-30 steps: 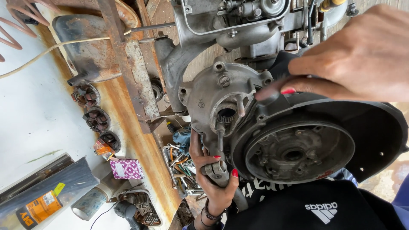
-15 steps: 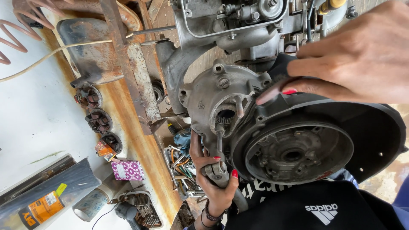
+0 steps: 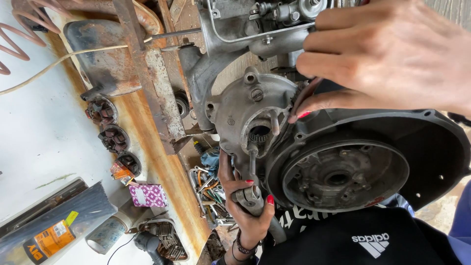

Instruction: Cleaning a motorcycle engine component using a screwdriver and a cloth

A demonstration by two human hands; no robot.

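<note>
— What's the left hand (image 3: 245, 206) doing?

— It's closed around the grip of a tool (image 3: 251, 167), fingers wrapped tight. The tool's thin shaft runs up into the round hole (image 3: 260, 133) in the grey engine case (image 3: 240, 105). Nothing there has changed from a second ago: same grip, same place.

— And the right hand (image 3: 392, 59)?

— It comes in from the upper right with the fingers bent and bunched together. One fingertip (image 3: 300, 115) presses on the edge of the case, where it meets the black round housing (image 3: 431, 147). I can't tell whether anything is pinched between the fingers.

— Has it moved?

— A little. A second ago that fingertip sat slightly farther right along the edge. It is now closer to the hole, and the hand covers more of the engine's top.

— Where does the case sit?

— In the middle of the view, just beside a rusty bench (image 3: 162, 167), with loose tools (image 3: 208, 191) in a tray below it.
</note>
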